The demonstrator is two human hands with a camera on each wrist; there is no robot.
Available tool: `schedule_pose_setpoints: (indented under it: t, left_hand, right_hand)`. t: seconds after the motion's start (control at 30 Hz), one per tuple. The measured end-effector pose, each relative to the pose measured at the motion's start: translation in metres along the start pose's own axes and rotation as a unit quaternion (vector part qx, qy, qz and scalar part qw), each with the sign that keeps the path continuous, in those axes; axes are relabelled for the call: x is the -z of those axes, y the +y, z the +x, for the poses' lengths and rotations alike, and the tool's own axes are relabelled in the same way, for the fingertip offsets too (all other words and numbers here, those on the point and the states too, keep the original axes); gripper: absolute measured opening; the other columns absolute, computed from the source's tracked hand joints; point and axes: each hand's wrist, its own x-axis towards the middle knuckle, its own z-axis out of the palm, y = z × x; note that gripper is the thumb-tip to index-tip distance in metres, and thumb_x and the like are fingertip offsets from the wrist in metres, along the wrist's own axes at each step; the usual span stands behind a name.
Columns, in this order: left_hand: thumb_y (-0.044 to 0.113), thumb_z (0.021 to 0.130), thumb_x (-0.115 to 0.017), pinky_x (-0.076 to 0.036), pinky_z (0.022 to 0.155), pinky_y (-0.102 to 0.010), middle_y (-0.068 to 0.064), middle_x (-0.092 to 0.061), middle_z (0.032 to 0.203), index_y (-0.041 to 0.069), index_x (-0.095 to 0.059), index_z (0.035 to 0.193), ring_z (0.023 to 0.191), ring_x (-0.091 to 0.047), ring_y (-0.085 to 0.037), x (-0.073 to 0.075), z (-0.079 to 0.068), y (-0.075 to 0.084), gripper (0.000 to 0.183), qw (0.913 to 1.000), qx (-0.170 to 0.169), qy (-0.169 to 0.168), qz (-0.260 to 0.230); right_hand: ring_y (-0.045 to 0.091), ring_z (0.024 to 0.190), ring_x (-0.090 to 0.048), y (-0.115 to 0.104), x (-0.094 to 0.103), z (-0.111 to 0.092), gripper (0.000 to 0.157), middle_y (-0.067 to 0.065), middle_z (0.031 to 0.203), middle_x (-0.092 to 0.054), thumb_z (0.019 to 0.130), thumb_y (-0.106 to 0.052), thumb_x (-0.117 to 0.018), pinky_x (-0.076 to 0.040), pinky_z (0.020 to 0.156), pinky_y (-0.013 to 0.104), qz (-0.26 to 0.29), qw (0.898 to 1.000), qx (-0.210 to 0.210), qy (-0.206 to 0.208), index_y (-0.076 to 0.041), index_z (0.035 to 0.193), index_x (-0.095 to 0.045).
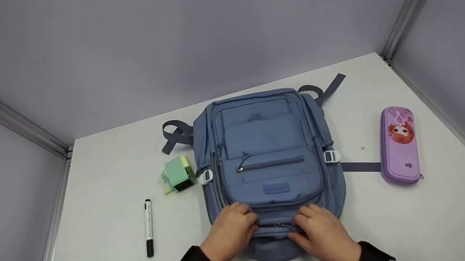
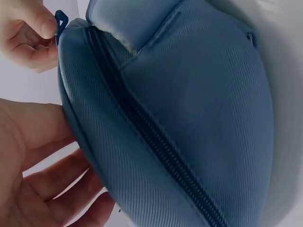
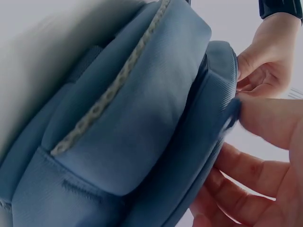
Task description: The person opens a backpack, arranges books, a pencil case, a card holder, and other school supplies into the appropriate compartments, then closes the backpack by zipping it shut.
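Observation:
A blue backpack lies on the white table, its front with a zipped pocket facing up. At its near end, my left hand grips the edge of the fabric, thumb and fingertips against the ribbed strip beside a zipper. Opposite it, my right hand pinches a dark blue zipper pull between thumb and finger. The zipper by the left hand looks closed along the stretch in the left wrist view. A padded flap, probably the carry handle, hangs at this end of the bag.
Left of the backpack lie a green boxy item and a black-and-white marker. On the right, a purple pencil case rests by a dark strap. Grey panels border the table.

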Motion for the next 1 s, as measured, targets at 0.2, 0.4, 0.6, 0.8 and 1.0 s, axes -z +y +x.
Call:
schedule_pose_setpoints:
  t: [0.2,0.4,0.6,0.8,1.0]
  left_hand:
    - [0.017,0.083,-0.077,-0.048,0.068,-0.03,0.002,-0.065,0.079,0.015,-0.074,0.083,0.077,-0.062,-0.016,-0.009,0.0,0.001,0.004,0.9997,0.002,-0.002,0.024]
    - [0.004,0.081,-0.073,-0.049,0.062,-0.028,0.001,-0.062,0.072,0.014,-0.071,0.075,0.069,-0.06,-0.014,-0.019,-0.003,0.004,0.012,0.9947,-0.016,0.052,0.087]
    - [-0.004,0.074,-0.072,-0.05,0.06,-0.026,0.001,-0.06,0.071,0.013,-0.066,0.073,0.067,-0.059,-0.013,-0.025,-0.007,0.005,0.018,0.9824,-0.029,0.12,0.14]
    - [-0.004,0.073,-0.072,-0.052,0.058,-0.026,0.0,-0.063,0.075,0.009,-0.068,0.081,0.068,-0.061,-0.013,-0.026,-0.008,0.004,0.016,0.9774,-0.027,0.14,0.156]
    - [-0.003,0.074,-0.072,-0.052,0.057,-0.026,-0.001,-0.063,0.077,0.009,-0.068,0.084,0.069,-0.062,-0.014,-0.027,-0.009,0.004,0.016,0.9795,-0.02,0.13,0.153]
  right_hand:
    - [0.01,0.072,-0.052,-0.001,0.0,0.002,0.009,-0.005,0.075,-0.059,0.079,-0.008,-0.078,-0.047,0.067,0.03,0.0,1.0,0.025,0.0,-0.014,0.077,-0.07]
    - [0.009,0.069,-0.05,0.0,0.003,0.003,0.014,-0.005,0.071,-0.057,0.076,-0.003,-0.077,-0.045,0.064,0.026,-0.007,0.998,0.049,0.035,-0.014,0.073,-0.068]
    - [0.005,0.065,-0.044,0.013,0.011,0.003,0.021,-0.008,0.066,-0.051,0.073,-0.002,-0.076,-0.039,0.059,0.021,-0.014,0.997,0.049,0.064,-0.016,0.068,-0.062]
    - [0.003,0.064,-0.042,0.037,0.029,-0.005,0.02,-0.012,0.065,-0.047,0.074,-0.003,-0.074,-0.036,0.058,0.021,-0.023,0.999,-0.036,0.033,-0.016,0.067,-0.06]
    - [0.006,0.067,-0.049,0.067,0.046,-0.012,0.018,-0.008,0.068,-0.054,0.078,-0.005,-0.072,-0.04,0.058,0.024,-0.035,0.993,-0.112,-0.012,-0.017,0.068,-0.062]
